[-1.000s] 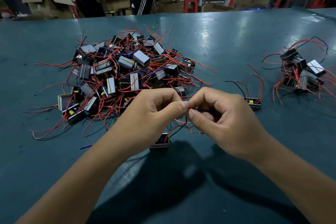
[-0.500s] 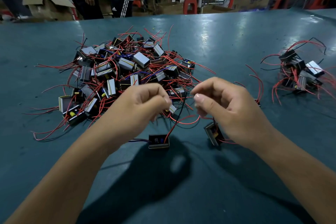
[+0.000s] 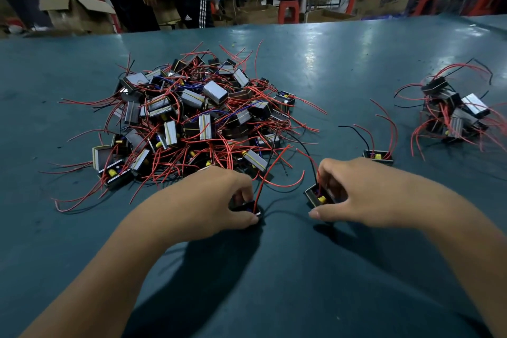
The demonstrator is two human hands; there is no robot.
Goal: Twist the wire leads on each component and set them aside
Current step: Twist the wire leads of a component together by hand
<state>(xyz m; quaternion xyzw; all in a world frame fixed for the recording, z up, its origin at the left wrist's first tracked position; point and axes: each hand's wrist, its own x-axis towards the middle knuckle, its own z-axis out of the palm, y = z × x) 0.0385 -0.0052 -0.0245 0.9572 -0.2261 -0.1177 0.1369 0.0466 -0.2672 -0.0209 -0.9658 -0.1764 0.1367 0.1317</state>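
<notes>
At the far left, loose red wire leads (image 3: pixel 71 206) trail flat across the teal, slightly glossy table (image 3: pixel 343 63). Next to them rises the big pile of components (image 3: pixel 197 118): small boxy blocks with dull silver faces and dark frames, some showing a yellow part inside, all tangled in thin red leads with a few blue and black ones.

In front of the pile, the left hand (image 3: pixel 216 200) comes down on a single dark component (image 3: pixel 248 207) resting on the table. Its fingers are curled over the far side and the thumb (image 3: pixel 247 219) presses the near edge, so the block is pinched between them. A red lead (image 3: pixel 263 181) rises from this block and arcs up toward the pile.

Just right of it, apart from the first, the right hand (image 3: pixel 365 192) grips a second component (image 3: pixel 318 197), an open-topped box tilted up on the table with a yellow part visible inside. The fingers curl around its far side; the thumb (image 3: pixel 318 214) lies below its near edge. Red and black leads stand up from it.

Beyond the right hand a lone component (image 3: pixel 378 156) sits flat, its long red leads curving upward. Farthest right lies a smaller heap of components (image 3: pixel 455 115), the same silver-and-black blocks with red leads.
</notes>
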